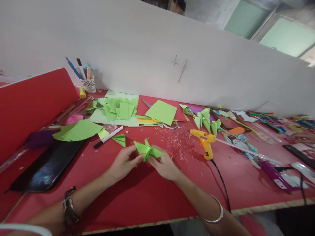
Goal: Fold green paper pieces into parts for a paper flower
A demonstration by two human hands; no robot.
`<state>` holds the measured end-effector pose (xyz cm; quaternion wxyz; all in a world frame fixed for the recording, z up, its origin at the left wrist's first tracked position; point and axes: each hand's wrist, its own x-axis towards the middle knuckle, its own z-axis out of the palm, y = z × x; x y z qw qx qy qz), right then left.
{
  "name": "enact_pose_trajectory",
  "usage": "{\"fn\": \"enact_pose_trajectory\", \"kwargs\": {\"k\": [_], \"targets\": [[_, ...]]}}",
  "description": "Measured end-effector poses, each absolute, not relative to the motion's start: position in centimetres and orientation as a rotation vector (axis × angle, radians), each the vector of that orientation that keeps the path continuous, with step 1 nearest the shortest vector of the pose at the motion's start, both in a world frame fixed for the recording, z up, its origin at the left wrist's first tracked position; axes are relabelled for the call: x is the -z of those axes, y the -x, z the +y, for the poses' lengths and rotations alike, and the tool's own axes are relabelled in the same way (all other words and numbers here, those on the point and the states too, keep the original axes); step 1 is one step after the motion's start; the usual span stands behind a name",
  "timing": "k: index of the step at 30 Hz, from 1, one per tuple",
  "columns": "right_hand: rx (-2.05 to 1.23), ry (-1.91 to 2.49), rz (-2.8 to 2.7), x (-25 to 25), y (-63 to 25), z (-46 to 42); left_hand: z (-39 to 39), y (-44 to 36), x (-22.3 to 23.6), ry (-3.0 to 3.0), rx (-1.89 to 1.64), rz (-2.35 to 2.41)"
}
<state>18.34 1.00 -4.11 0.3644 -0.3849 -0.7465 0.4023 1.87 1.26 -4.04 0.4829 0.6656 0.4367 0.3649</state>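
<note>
Between my two hands is a folded green paper piece (147, 149) with several pointed flaps, held just above the red table. My left hand (126, 163) pinches its left side between thumb and fingers. On the other side, my right hand (165, 165) grips the lower right part, its fingers partly hidden behind the paper. A smaller folded green paper triangle (120, 140) lies just beyond my left hand. Near it rests a white marker with a black cap (108, 137).
A yellow glue gun (206, 141) with a black cord lies to the right, near green paper cones (206, 119). Green paper pieces (120, 108) and a green square sheet (162, 112) lie at the back. A black pouch (46, 167) sits left; a purple power strip (278, 177) right.
</note>
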Motion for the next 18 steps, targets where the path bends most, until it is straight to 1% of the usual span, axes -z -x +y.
{"fn": "enact_pose_trajectory", "kwargs": {"k": [4,9,13,18], "targets": [[-1.082,1.06,-1.834,4.52,-18.33,1.09,1.04,-1.99,3.72,-1.481,-0.895,0.997],[-1.247,0.972,-1.625,4.97,-18.21,1.21,1.01,-1.81,3.43,-1.389,-0.882,1.003],[-1.247,0.929,-1.545,5.01,-18.18,1.39,1.56,-1.52,3.38,-1.512,-0.895,1.014],[-1.132,0.958,-1.649,4.68,-18.33,1.46,1.89,-1.2,3.14,-1.813,-0.833,1.04]]}}
